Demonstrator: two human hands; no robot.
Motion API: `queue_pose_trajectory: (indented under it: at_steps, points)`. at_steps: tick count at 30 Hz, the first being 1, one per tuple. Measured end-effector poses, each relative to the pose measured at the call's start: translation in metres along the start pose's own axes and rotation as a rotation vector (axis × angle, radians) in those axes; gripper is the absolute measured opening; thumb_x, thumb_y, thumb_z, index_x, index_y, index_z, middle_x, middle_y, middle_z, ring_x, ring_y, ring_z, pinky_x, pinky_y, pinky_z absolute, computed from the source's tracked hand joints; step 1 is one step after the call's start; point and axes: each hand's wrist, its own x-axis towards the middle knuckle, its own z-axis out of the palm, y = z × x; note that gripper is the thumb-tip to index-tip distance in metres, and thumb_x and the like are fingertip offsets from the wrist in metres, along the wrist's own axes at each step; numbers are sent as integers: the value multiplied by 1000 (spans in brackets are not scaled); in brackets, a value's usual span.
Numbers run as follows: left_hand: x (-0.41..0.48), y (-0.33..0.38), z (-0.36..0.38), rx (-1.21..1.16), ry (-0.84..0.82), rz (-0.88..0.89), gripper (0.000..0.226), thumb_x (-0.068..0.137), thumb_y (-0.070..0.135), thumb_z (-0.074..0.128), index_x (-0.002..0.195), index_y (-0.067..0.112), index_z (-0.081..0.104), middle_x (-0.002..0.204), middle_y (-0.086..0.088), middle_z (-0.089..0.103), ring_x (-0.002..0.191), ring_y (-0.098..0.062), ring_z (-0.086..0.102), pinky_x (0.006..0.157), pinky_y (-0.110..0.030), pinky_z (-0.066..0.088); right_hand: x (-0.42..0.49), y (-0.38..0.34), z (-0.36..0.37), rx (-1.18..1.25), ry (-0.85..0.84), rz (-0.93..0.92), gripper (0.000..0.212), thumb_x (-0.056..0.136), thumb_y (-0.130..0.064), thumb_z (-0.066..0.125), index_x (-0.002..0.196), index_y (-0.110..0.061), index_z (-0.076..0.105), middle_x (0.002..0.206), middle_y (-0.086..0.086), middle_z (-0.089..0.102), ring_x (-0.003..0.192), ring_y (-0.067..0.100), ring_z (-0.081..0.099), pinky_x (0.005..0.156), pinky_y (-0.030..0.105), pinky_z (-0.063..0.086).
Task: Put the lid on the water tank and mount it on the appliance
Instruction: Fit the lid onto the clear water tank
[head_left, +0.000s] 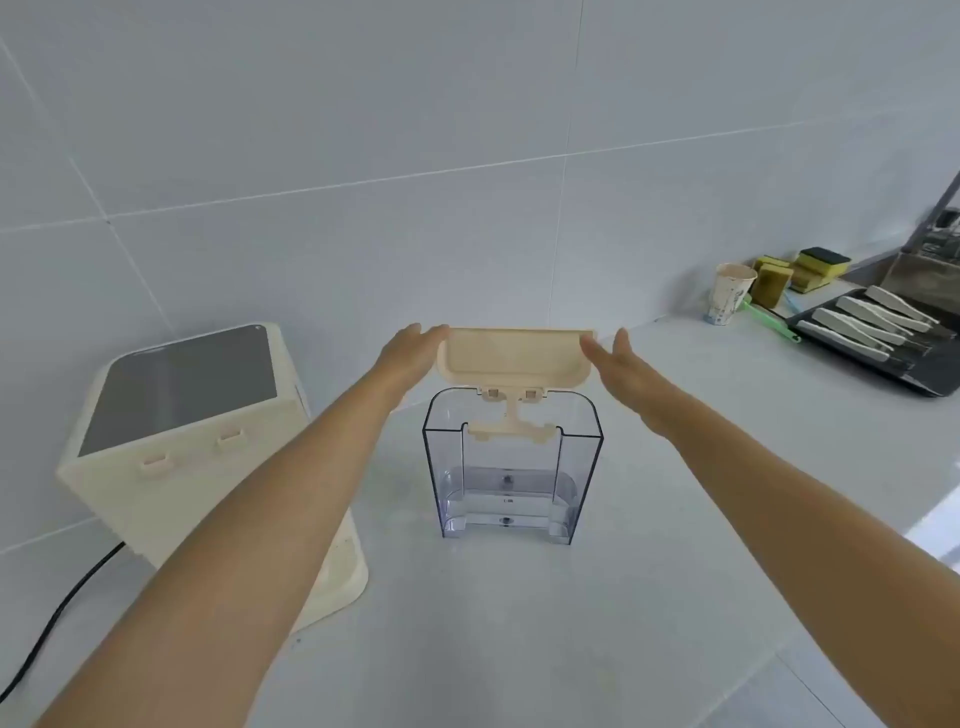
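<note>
A clear plastic water tank (513, 467) stands upright on the white counter, open at the top, with a little water at its bottom. Above its back rim I hold the cream lid (514, 357) tilted up on edge, its underside facing me. The lid's hinge piece (511, 422) reaches down to the tank's front notch. My left hand (410, 353) presses the lid's left end and my right hand (621, 364) presses its right end, fingers stretched out. The cream appliance (197, 447) with a dark glossy top stands to the left of the tank.
A black power cord (57, 613) runs from the appliance toward the lower left. At the far right stand a paper cup (730, 293), yellow sponges (802, 273) and a dark tray (883, 338) with several white-handled utensils. A tiled wall rises behind the counter (519, 623).
</note>
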Motion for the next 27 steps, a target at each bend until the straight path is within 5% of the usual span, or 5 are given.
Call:
queue_pose_trajectory:
  at_steps: [4, 9, 16, 21, 27]
  points:
    - [0, 7, 2, -48, -22, -29, 33, 87, 35, 42, 110, 11, 48, 105, -9, 47, 94, -26, 49, 74, -32, 37, 11, -6, 0, 81, 40, 76, 76, 86, -57, 31, 142, -8, 12, 152, 7, 18, 138, 25, 21, 114, 45, 16]
    - [3, 10, 6, -59, -36, -36, 36, 85, 24, 43, 117, 7, 49, 102, -8, 49, 87, -25, 48, 59, -26, 33, 18, -8, 5, 135, -16, 51, 55, 91, -49, 29, 130, -12, 40, 142, 7, 39, 132, 26, 32, 107, 36, 19]
    - [1, 8, 8, -135, -4, -26, 27, 84, 21, 45, 106, 6, 49, 102, -8, 49, 89, -25, 47, 62, -28, 35, 13, -14, 6, 140, 41, 52, 49, 89, -39, 41, 125, -7, 45, 135, 9, 47, 124, 27, 41, 100, 34, 26]
    - [-4, -4, 13, -145, 22, 7, 50, 84, 21, 47, 132, 9, 37, 133, -11, 45, 120, -27, 43, 94, -35, 37, 11, -5, 8, 119, 126, 18, 51, 83, -30, 55, 125, -6, 39, 118, 6, 50, 107, 21, 46, 88, 30, 34]
    - [-18, -13, 15, -155, 47, 66, 53, 84, 20, 47, 135, 14, 33, 142, -4, 39, 125, -21, 38, 87, -27, 28, -2, 3, 11, 158, 178, -47, 47, 80, -22, 58, 123, -9, 42, 115, 3, 54, 97, 18, 48, 65, 21, 34]
